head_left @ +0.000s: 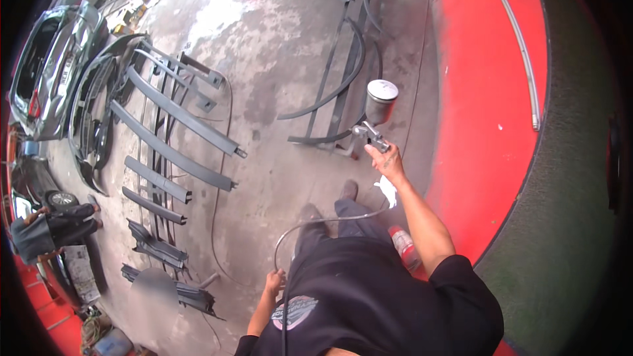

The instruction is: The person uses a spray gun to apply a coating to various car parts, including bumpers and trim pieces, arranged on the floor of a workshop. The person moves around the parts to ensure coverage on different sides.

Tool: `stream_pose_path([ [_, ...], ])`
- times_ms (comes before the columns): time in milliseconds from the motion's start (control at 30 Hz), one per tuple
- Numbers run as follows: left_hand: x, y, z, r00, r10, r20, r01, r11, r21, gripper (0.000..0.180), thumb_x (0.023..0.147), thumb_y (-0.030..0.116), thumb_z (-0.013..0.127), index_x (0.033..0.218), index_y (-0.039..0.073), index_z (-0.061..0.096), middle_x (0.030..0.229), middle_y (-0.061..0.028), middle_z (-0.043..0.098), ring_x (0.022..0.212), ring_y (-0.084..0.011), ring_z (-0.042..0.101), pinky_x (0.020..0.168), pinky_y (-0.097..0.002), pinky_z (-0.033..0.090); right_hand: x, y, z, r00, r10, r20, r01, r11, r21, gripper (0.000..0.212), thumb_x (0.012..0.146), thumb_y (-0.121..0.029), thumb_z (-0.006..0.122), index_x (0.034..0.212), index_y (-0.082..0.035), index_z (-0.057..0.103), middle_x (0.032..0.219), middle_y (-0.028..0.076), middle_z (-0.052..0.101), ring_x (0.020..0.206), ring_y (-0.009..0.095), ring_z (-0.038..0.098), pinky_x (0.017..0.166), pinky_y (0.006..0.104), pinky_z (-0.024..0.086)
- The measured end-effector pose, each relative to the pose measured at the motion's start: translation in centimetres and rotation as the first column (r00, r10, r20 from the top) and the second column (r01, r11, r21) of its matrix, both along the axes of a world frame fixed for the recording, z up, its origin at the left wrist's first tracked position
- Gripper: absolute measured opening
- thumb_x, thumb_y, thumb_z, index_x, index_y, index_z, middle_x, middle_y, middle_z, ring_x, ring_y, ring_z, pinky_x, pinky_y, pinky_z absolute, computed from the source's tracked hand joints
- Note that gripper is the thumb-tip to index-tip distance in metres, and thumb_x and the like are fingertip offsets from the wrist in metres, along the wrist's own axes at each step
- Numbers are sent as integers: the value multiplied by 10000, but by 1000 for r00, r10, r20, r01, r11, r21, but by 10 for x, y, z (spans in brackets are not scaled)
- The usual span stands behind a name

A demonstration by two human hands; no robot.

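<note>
My right hand (389, 161) is wrapped round a spray gun (381, 107) with a silver-grey cup on top, held out ahead and to the right. A thin air hose (310, 222) loops from the right side, across my legs, to my left. Low on my left side, my left hand (275, 281) is closed around the hose. Just below the right wrist hangs a bit of white cloth or paper (386, 191). Beyond the gun, curved dark trim strips (361, 59) rest on a metal stand (337, 66).
Several long grey trim panels (178, 118) lie across a rack at the left. Behind them are a dark bumper (86, 118) and a car (56, 72). Another person (49, 231) is at the far left. A red wall (481, 92) and a red cylinder (403, 245) are at my right.
</note>
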State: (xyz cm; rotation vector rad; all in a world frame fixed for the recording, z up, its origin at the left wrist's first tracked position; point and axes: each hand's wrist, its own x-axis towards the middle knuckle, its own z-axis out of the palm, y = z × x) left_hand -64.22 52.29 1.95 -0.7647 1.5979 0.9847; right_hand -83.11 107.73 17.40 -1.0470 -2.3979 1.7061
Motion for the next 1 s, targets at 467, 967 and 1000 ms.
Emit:
stream_pose_path([
  [467,136,-6,16,971,91,-220,-130,977,-171,571,889,333,709,1296,-55,602,964,-174,704,713,-221,647,528,-366,494,-166,42,121,914,336,-227,-304,938,166,241,986,-228,658,1043,-13,750,898,74,750,537,104,581,457,245,425],
  [967,73,-40,-24,975,199,101,-160,939,-303,292,891,239,705,1066,6,682,802,-106,678,751,-297,661,616,-447,540,-278,-19,193,808,298,-509,-276,954,120,270,973,-222,682,1105,13,669,980,152,745,548,153,587,472,264,437],
  [1000,73,-38,-31,967,245,69,-215,931,-294,270,906,240,688,1053,14,682,789,-101,665,722,-293,649,590,-454,535,-284,-24,197,802,308,-512,-281,951,131,270,974,-224,680,1105,12,669,983,150,745,550,152,585,478,264,436],
])
